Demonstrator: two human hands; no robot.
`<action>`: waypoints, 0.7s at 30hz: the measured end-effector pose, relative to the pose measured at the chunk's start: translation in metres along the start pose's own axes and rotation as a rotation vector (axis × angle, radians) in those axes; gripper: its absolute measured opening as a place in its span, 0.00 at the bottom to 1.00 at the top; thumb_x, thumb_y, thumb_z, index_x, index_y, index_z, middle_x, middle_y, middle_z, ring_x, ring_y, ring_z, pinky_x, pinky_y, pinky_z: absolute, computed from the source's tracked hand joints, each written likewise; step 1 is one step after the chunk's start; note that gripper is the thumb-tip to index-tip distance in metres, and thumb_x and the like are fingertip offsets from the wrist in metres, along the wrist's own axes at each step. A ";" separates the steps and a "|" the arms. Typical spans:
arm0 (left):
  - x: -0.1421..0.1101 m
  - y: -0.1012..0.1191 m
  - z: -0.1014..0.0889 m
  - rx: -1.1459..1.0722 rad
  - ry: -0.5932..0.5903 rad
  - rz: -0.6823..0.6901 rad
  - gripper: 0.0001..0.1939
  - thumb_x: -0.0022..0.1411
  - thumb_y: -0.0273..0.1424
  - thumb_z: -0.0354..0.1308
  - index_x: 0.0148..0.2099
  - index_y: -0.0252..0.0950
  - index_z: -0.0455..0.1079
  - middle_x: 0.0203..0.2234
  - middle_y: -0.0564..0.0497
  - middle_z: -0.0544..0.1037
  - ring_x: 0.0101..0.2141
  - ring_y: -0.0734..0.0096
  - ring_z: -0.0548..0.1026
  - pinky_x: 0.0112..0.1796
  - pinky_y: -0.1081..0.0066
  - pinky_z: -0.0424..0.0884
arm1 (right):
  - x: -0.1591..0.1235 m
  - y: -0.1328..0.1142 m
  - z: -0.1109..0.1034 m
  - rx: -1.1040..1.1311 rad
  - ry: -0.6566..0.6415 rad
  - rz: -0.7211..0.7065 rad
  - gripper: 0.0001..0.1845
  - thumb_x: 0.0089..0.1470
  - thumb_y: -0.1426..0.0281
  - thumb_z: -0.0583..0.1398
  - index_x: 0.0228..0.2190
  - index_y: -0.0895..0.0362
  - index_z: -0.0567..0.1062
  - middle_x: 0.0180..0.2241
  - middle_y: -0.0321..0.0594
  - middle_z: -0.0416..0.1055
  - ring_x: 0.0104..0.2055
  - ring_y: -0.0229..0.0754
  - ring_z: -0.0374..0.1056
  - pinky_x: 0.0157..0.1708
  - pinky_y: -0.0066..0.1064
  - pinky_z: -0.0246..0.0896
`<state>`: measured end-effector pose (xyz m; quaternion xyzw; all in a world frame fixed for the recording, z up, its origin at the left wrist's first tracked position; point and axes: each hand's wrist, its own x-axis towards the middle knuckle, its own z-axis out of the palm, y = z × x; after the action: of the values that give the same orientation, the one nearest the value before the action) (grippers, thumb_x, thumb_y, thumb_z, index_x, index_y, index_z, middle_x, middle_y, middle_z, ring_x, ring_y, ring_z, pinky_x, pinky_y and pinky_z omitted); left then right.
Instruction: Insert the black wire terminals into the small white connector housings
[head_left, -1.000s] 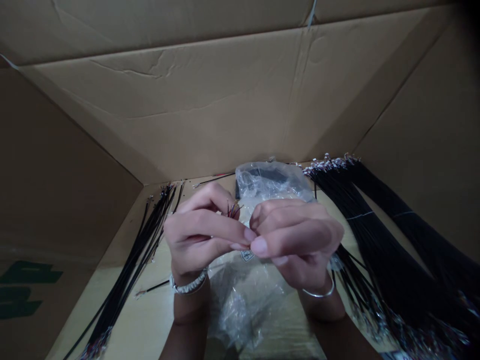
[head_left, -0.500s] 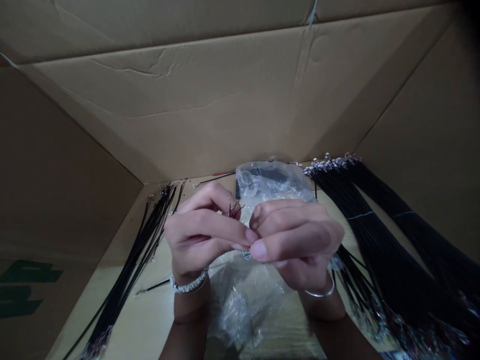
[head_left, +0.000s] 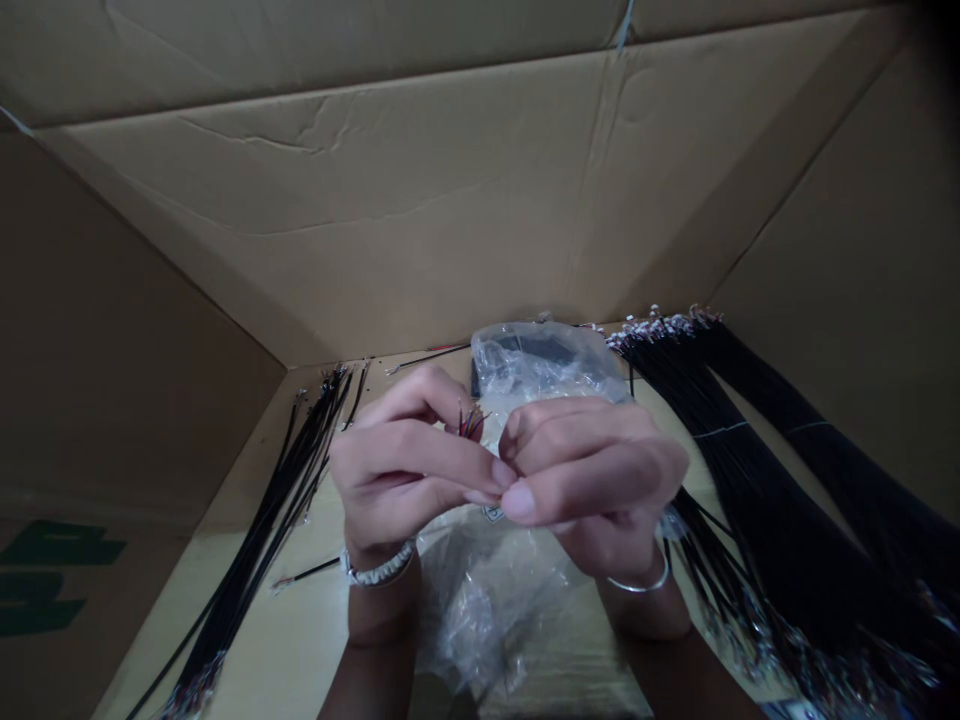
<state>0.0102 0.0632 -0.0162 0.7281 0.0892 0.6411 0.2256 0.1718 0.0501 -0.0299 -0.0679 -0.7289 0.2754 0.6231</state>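
Nearest, the left hand (head_left: 405,465) and right hand (head_left: 592,480) stay curled together, fingertips meeting in a tight pinch. The left grips a short bundle of thin multicoloured wires (head_left: 471,422), their ends poking up behind its fingers; whatever the right pinches is hidden. Little has shifted in the last second. Beneath lies a crumpled clear plastic bag (head_left: 487,600) on a pale tan surface (head_left: 247,625), between long black cable bundles (head_left: 780,500), inside a brown cardboard box (head_left: 450,200).

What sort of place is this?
Likely a cable-assembly station: held coloured wires, bundles of black wires with terminated ends, all laid out inside a large opened carton.
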 end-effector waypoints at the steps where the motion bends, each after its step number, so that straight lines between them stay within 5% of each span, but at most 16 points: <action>1: 0.000 -0.001 0.000 -0.008 -0.001 0.017 0.04 0.61 0.31 0.72 0.36 0.38 0.80 0.28 0.53 0.72 0.26 0.77 0.70 0.22 0.73 0.64 | 0.000 0.000 0.000 0.011 0.006 0.009 0.18 0.53 0.83 0.55 0.35 0.50 0.77 0.22 0.28 0.65 0.23 0.33 0.62 0.31 0.30 0.70; 21: -0.004 -0.002 -0.003 0.033 -0.015 0.006 0.04 0.62 0.33 0.71 0.38 0.41 0.80 0.29 0.53 0.72 0.27 0.76 0.70 0.23 0.72 0.64 | 0.003 -0.001 0.001 -0.009 0.019 -0.022 0.20 0.48 0.85 0.55 0.35 0.50 0.77 0.21 0.28 0.64 0.22 0.34 0.63 0.30 0.30 0.71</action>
<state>0.0074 0.0644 -0.0203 0.7367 0.0961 0.6348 0.2123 0.1708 0.0501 -0.0266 -0.0653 -0.7248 0.2648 0.6326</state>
